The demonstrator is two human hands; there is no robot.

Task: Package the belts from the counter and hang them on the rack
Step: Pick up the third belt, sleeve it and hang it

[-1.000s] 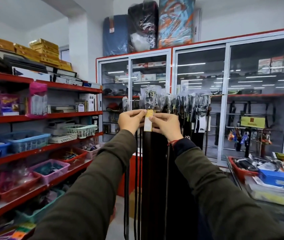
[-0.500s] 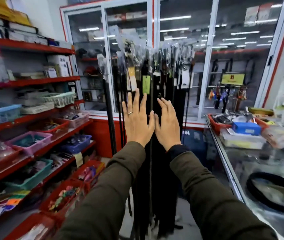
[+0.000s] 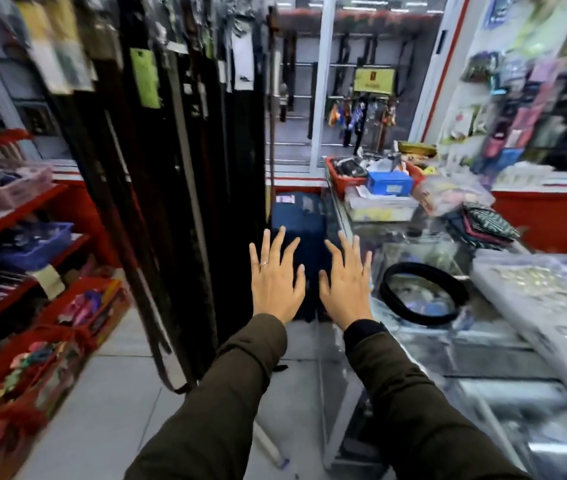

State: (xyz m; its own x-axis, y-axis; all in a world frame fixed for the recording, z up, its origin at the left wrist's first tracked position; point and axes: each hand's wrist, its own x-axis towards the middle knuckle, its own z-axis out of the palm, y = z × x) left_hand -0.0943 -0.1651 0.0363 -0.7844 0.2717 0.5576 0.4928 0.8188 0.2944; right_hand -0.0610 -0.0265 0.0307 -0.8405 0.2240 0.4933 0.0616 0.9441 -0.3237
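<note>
Many long dark belts (image 3: 171,188) in clear sleeves with paper tags hang from a rack on the left; the rack's top is out of view. A black belt (image 3: 424,294) lies coiled in a ring on the glass counter (image 3: 483,344) at the right. My left hand (image 3: 277,278) and my right hand (image 3: 346,280) are held out in front of me, palms down, fingers spread, holding nothing. Both hover to the right of the hanging belts and just left of the coiled belt, touching neither.
Red shelves (image 3: 19,216) with baskets of small goods line the left side. A blue suitcase (image 3: 297,230) stands on the floor behind my hands. The counter carries a red tray (image 3: 344,178), a blue box (image 3: 389,183) and a stack of clear packages (image 3: 545,299). Glass cabinets (image 3: 354,81) fill the back.
My hands let go of the tagged belt at the rack top, slid down flat against the hanging belts, then came away to the right toward the counter. My view dropped and swung right.
</note>
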